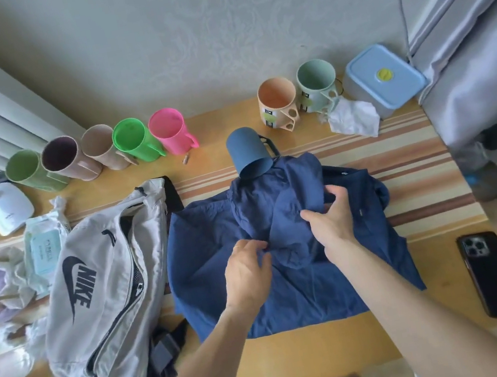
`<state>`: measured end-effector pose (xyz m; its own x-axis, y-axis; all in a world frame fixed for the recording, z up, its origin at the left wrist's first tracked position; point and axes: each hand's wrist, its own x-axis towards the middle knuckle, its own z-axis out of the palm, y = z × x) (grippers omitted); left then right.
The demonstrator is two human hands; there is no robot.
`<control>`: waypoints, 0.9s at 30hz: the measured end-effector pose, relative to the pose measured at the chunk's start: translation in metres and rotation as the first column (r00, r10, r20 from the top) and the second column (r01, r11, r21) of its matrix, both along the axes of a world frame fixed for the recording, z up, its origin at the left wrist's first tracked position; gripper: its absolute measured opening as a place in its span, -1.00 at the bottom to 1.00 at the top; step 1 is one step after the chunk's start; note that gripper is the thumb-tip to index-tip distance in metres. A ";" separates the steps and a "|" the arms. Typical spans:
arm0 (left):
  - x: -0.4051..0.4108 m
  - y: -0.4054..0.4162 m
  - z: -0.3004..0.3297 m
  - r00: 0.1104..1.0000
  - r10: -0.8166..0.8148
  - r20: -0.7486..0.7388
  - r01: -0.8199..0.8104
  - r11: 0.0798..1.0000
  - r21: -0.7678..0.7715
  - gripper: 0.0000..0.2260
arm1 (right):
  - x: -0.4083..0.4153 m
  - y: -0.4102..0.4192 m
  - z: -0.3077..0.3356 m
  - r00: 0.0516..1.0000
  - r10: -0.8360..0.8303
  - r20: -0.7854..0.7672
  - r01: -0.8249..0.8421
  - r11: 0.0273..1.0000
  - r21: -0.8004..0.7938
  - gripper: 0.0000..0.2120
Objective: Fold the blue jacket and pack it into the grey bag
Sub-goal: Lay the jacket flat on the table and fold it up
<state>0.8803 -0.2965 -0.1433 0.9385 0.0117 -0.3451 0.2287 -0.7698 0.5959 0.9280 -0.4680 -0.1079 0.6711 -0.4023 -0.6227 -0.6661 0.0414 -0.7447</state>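
Observation:
The blue jacket (207, 262) lies crumpled in the middle of the wooden table, part of it bunched up over the flat body. My left hand (247, 275) pinches a fold of the fabric near the jacket's centre. My right hand (332, 216) grips the bunched cloth just to the right, thumb and fingers closed on it. The grey bag (100, 281), with a black logo and a partly unzipped black zipper, lies directly left of the jacket, touching its edge.
A dark blue cup (249, 151) lies tipped on the jacket's far edge. A row of coloured cups (132, 142) lines the back, with a blue lidded box (383, 78) at back right. A black phone (491, 275) lies at right; wipes (44, 251) sit at left.

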 end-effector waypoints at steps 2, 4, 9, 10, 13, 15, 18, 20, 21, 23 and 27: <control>-0.001 0.001 0.012 0.983 0.150 0.105 -0.141 0.986 -0.094 -0.87 | -0.018 0.000 0.017 0.996 -0.038 0.086 0.037 0.999 0.016 -0.48; -0.009 0.005 0.026 0.945 0.257 0.205 -0.232 0.963 -0.137 -0.91 | -0.050 0.000 0.034 0.993 -0.031 0.116 0.027 0.999 0.032 -0.46; -0.036 0.017 0.011 0.988 0.024 -0.154 -0.004 0.992 0.125 -0.69 | -0.101 -0.004 0.017 0.922 0.291 -0.257 -0.344 0.918 -0.195 -0.53; -0.040 0.018 0.005 0.970 -0.038 -0.240 0.079 0.983 0.166 -0.65 | -0.094 -0.005 0.012 0.922 0.296 -0.251 -0.365 0.880 -0.304 -0.54; -0.045 0.022 -0.003 0.980 -0.014 -0.198 0.051 0.982 0.183 -0.64 | -0.036 0.000 0.006 0.908 0.416 0.041 -0.324 0.763 -0.559 -0.55; -0.045 0.029 0.001 0.998 0.057 -0.035 -0.048 0.974 0.221 -0.69 | 0.017 0.009 0.002 0.823 0.562 0.079 -0.372 0.638 -0.674 -0.57; -0.041 0.051 0.006 0.952 0.213 0.219 -0.275 0.910 0.311 -0.63 | 0.087 0.024 -0.017 0.707 0.703 -0.073 -0.474 0.395 -0.787 -0.49; -0.033 0.068 0.006 0.907 0.349 0.235 -0.412 0.850 0.327 -0.48 | 0.114 0.030 -0.032 0.632 0.756 -0.173 -0.523 0.250 -0.815 -0.41; -0.030 0.076 0.005 0.891 0.404 0.207 -0.452 0.830 0.328 -0.42 | 0.125 0.033 -0.038 0.594 0.775 -0.215 -0.542 0.188 -0.819 -0.38; -0.024 0.088 0.004 0.861 0.498 0.100 -0.503 0.812 0.297 -0.31 | 0.146 0.038 -0.043 0.532 0.807 -0.255 -0.544 0.095 -0.833 -0.42; -0.021 0.099 0.005 0.753 0.630 -0.190 -0.620 0.776 0.117 -0.35 | 0.200 0.051 -0.031 0.472 0.849 -0.236 -0.471 0.017 -0.882 -0.68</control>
<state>0.8592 -0.1976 -0.1380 0.6232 0.5902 -0.5132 0.7811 -0.4360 0.4470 1.1277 -0.4166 -0.1386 0.9704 0.2348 -0.0572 0.2210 -0.9579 -0.1832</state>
